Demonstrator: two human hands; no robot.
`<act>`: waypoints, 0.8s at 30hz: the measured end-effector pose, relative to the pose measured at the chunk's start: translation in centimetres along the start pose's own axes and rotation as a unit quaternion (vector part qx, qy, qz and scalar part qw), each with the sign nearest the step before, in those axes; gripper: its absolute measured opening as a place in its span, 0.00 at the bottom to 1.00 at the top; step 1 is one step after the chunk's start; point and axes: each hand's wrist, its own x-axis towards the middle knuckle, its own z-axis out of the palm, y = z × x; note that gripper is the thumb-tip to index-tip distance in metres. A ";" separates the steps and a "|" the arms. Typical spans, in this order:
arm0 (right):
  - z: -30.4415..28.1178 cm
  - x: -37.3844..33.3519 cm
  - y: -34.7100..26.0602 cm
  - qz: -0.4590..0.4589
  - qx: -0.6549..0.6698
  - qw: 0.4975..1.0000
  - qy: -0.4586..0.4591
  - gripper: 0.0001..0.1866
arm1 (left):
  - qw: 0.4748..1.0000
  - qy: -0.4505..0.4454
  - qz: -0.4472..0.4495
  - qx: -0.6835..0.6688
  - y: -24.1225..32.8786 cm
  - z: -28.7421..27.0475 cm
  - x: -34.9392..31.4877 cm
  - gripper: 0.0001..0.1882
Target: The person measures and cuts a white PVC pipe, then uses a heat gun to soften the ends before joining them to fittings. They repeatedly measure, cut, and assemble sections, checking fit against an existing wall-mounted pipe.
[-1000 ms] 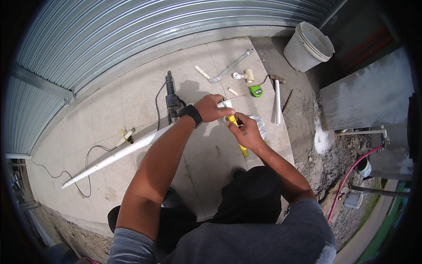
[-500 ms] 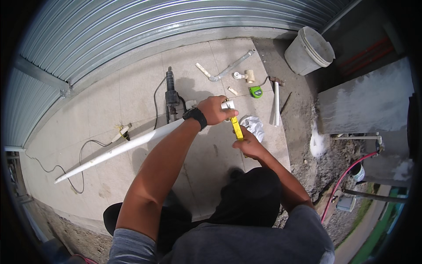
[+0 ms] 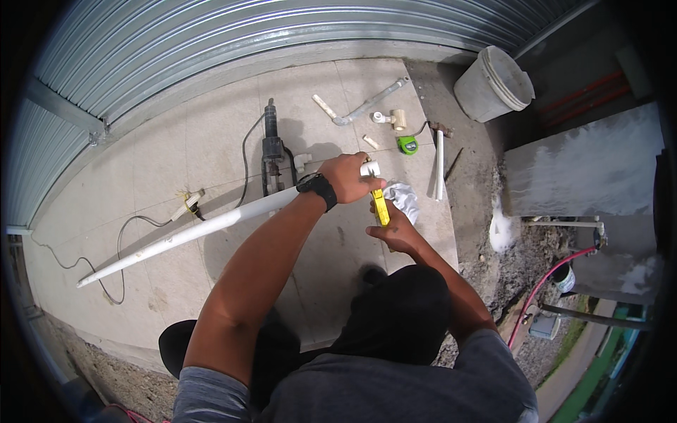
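Note:
A long white plastic pipe [image 3: 204, 228] runs from the far left of the tiled floor to just past my left hand [image 3: 345, 178]. That hand is wrapped round the pipe close to its right end, with a black watch on the wrist. My right hand [image 3: 396, 227] is closed on a yellow-handled tool [image 3: 381, 206], its upper end close beside the pipe's end and my left fingertips. The tool's working end is mostly hidden, so its exact kind is unclear. A crumpled white cloth [image 3: 404, 201] lies just beyond my right hand.
Beyond my hands lie a dark power tool [image 3: 272, 148], a bent grey pipe [image 3: 370, 104], pipe fittings [image 3: 398, 119], a green tape measure [image 3: 407, 145] and a short white pipe [image 3: 440, 166]. A power strip [image 3: 186, 204] trails its cable at left. A bucket [image 3: 492, 84] stands far right.
The view has shifted slightly, and the pipe's left end sits a little further left in it. Both hands keep their holds on the pipe and the yellow-handled tool.

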 end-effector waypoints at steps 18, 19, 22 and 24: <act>0.4 1.6 3.7 0.027 -0.015 0.999 -0.019 0.32 | 0.998 0.036 0.015 -0.042 -1.8 2.5 0.2 0.42; 0.1 1.7 3.4 0.033 -0.009 0.999 -0.022 0.32 | 0.995 0.075 0.032 -0.055 -2.1 2.5 0.0 0.41; -1.1 2.2 2.0 0.050 0.007 0.999 -0.016 0.32 | 0.987 0.148 0.036 -0.048 -3.1 2.5 -2.3 0.37; -2.1 1.7 0.7 0.043 -0.011 0.999 -0.018 0.31 | 0.976 0.181 0.005 0.117 -4.5 2.0 -5.1 0.33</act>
